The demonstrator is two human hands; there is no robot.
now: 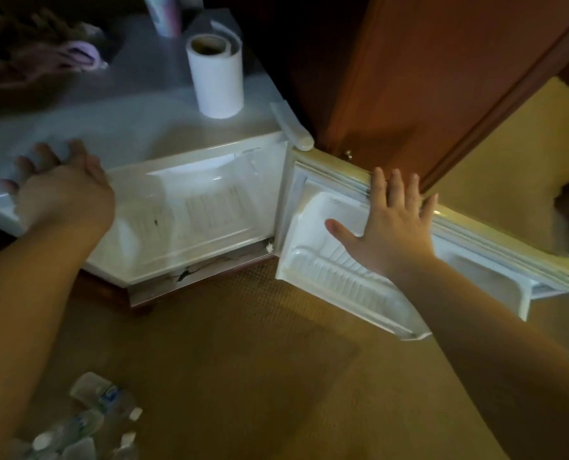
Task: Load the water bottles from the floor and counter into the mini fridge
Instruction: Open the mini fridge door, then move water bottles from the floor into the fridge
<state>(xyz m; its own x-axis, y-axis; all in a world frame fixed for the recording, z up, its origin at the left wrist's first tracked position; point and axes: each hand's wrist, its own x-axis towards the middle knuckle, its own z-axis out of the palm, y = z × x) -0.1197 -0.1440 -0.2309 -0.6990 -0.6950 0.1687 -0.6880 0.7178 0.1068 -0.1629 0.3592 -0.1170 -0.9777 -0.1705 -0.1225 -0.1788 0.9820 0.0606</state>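
The white mini fridge [190, 207] stands open below me, its inside bare and lit. Its door [336, 287] is swung out to the right, with ribbed shelves on the inner side. My right hand [392, 224] lies flat with fingers spread against the door's top edge. My left hand [57, 190] rests, fingers apart, on the front left edge of the fridge top. Several clear water bottles [87, 423] with white caps lie on the carpet at the lower left, near my left forearm. Neither hand holds anything.
A white paper roll [216, 78] stands on the grey fridge top [137, 104], with a pale tumbler [163, 14] and dark clutter with a purple item [77, 54] behind. A wooden cabinet [409, 78] rises at the right. Tan carpet [243, 376] covers the floor.
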